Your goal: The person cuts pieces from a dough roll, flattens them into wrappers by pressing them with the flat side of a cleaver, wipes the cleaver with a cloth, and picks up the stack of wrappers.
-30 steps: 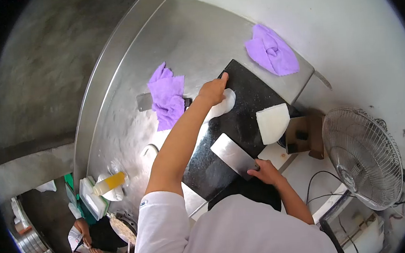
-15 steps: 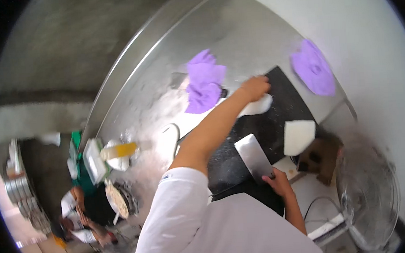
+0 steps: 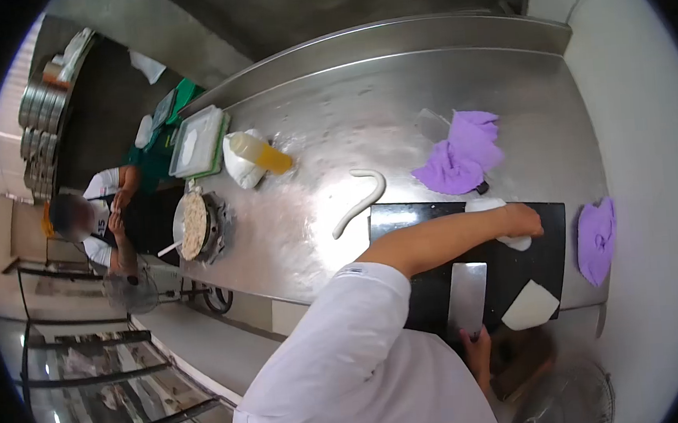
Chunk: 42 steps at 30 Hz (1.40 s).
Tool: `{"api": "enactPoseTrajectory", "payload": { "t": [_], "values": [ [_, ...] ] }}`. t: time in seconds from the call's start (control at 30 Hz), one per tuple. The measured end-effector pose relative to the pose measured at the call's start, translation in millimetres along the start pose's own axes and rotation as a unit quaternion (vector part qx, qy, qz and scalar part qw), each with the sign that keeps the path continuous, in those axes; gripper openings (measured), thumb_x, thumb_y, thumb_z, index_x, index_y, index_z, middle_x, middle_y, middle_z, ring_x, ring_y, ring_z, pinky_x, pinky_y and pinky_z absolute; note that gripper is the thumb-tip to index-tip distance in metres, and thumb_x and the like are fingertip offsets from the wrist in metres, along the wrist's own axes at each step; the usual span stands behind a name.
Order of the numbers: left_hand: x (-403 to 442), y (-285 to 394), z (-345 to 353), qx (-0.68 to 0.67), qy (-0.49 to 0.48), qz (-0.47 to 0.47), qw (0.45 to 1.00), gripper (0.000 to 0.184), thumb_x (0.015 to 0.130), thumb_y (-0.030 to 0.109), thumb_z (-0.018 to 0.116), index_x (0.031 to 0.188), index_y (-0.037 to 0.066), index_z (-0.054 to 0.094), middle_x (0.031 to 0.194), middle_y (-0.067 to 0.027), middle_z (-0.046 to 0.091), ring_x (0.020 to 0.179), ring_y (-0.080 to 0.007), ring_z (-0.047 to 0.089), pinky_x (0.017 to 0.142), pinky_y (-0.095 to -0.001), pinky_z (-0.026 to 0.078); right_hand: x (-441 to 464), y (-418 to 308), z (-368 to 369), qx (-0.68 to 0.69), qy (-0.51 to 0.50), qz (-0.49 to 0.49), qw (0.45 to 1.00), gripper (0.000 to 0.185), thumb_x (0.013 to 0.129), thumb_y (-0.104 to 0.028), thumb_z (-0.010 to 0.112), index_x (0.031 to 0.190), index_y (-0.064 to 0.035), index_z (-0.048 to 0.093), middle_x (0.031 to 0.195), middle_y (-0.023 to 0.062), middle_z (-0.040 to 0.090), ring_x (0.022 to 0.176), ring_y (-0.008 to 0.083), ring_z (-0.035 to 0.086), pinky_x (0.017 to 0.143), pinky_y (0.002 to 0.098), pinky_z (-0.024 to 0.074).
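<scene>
My left hand (image 3: pixel 522 221) reaches across the black board (image 3: pixel 508 266) with its fingers curled down over a soft white piece (image 3: pixel 518 243). Whether that piece is cloth or dough I cannot tell, and my forearm covers part of it. Low on the board's near side, my right hand (image 3: pixel 476 342) grips a cleaver (image 3: pixel 467 293) by its handle, the broad blade pointing away from me. A flat white piece (image 3: pixel 531 306) lies right of the blade. Left of the board, a curved strip of dough (image 3: pixel 360 202) rests on the steel table (image 3: pixel 308 214).
Purple cloths lie behind the board (image 3: pixel 461 156) and at its right (image 3: pixel 596 241). Farther left are a bottle of yellow liquid (image 3: pixel 260 154), a white tub (image 3: pixel 197 143) and a pan of food (image 3: pixel 196 225). Another person (image 3: pixel 107 212) stands at the table's far left end.
My view has turned, so the table and everything on it appear rotated and shifted. My left hand stays at the soft white piece, and the cleaver remains in my right hand.
</scene>
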State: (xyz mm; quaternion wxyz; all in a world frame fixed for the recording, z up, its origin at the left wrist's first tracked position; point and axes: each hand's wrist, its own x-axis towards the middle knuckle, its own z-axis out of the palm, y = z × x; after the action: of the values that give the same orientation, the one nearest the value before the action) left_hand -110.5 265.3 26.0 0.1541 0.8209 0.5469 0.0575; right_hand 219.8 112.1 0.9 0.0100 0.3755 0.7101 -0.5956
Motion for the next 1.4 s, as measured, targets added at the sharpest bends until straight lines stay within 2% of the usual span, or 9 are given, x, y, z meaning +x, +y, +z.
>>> {"api": "enactPoseTrajectory", "payload": {
  "t": [0.17,0.27,0.33,0.43,0.57,0.67,0.9,1.17,1.4],
  "values": [
    [-105.6,57.6,-89.7,-0.162,0.151,-0.026,0.975,0.044,0.078,-0.001,0.07,0.12,0.007,0.058,0.115,-0.0165,0.068,0.111,-0.0369,0.064,0.092,-0.0457,0.053,6.9,-0.3,-2.1,0.011,-0.02,0.014,1.0,0.04,0.089,-0.019,0.075,0.118,0.004,0.061,0.102,0.0174,0.07,0.093,0.0259,0.067,0.083,0.0394,0.052],
    [-172.1,85.9,-132.1,-0.255,0.275,-0.065,0.925,0.049,0.08,0.0,0.074,0.126,0.009,0.056,0.115,-0.0119,0.066,0.11,-0.0337,0.064,0.089,-0.0434,0.054,7.6,-34.6,0.5,0.034,-0.025,0.059,0.997,0.039,0.09,-0.018,0.073,0.118,0.0055,0.06,0.102,0.0159,0.07,0.093,0.0244,0.066,0.084,0.0384,0.0518],
    [-216.3,105.8,-154.2,-0.333,0.367,-0.173,0.851,0.046,0.081,0.001,0.076,0.123,0.007,0.06,0.11,-0.0103,0.066,0.104,-0.0304,0.066,0.087,-0.0411,0.054,11.3,-36.2,4.8,0.045,-0.014,0.073,0.996,0.039,0.09,-0.017,0.073,0.118,0.0064,0.06,0.102,0.0154,0.07,0.092,0.0237,0.066,0.084,0.0378,0.0518],
    [-285.1,122.4,-154.9,-0.332,0.453,-0.265,0.784,0.037,0.079,-0.001,0.077,0.114,0.004,0.064,0.104,-0.0096,0.066,0.095,-0.0254,0.067,0.082,-0.0366,0.055,25.4,-7.6,11.6,0.021,0.003,-0.023,1.0,0.037,0.092,-0.016,0.071,0.118,0.0066,0.06,0.1,0.0142,0.069,0.088,0.0221,0.065,0.08,0.036,0.052],
    [-379.6,137.4,-108.3,-0.291,0.473,-0.364,0.748,0.03,0.078,-0.006,0.075,0.105,0.002,0.067,0.096,-0.0095,0.066,0.088,-0.0212,0.068,0.074,-0.0318,0.057,29.1,-40.6,34.9,-0.022,0.038,-0.156,0.987,0.03,0.094,-0.012,0.069,0.116,0.0047,0.059,0.091,0.0088,0.065,0.071,0.017,0.062,0.063,0.0318,0.0494],
    [-451.1,155.1,-74.7,-0.268,0.484,-0.423,0.718,0.028,0.077,-0.01,0.072,0.102,0.001,0.068,0.093,-0.0095,0.065,0.086,-0.0208,0.068,0.072,-0.0312,0.058,30.1,-47.5,64.7,0.073,0.045,-0.019,0.996,0.033,0.096,-0.013,0.067,0.124,0.0014,0.055,0.07,0.002,0.055,0.044,0.0061,0.041,0.037,0.0261,0.0316],
    [-568.6,175.7,-29.5,-0.271,0.481,-0.511,0.659,0.031,0.073,-0.015,0.067,0.098,0.002,0.069,0.094,-0.0089,0.065,0.086,-0.0208,0.068,0.07,-0.0305,0.058,17.4,-95.9,147.7,0.106,0.069,0.016,0.992,0.038,0.099,-0.014,0.065,0.131,-0.0009,0.05,0.07,0.001,0.052,0.045,0.0071,0.041,0.039,0.0253,0.0341],
    [-567.8,167.1,-38.7,-0.317,0.469,-0.421,0.708,0.029,0.074,-0.013,0.067,0.098,0.002,0.069,0.093,-0.0093,0.064,0.086,-0.0202,0.067,0.071,-0.031,0.058,-8.5,-100.7,193.0,0.133,0.104,-0.008,0.986,0.027,0.098,-0.017,0.069,0.119,-0.004,0.059,0.068,-0.0019,0.052,0.049,0.0058,0.044,0.042,0.0241,0.0354],
    [-450.5,128.8,-94.1,-0.331,0.462,-0.274,0.776,0.026,0.073,-0.011,0.07,0.095,0.002,0.069,0.089,-0.0087,0.062,0.077,-0.0188,0.063,0.066,-0.0278,0.054,-46.1,-78.9,173.5,0.165,0.235,0.038,0.957,0.02,0.097,-0.017,0.07,0.105,-0.005,0.056,0.065,-0.001,0.051,0.047,0.0071,0.046,0.042,0.0255,0.0383]
  ]
}}
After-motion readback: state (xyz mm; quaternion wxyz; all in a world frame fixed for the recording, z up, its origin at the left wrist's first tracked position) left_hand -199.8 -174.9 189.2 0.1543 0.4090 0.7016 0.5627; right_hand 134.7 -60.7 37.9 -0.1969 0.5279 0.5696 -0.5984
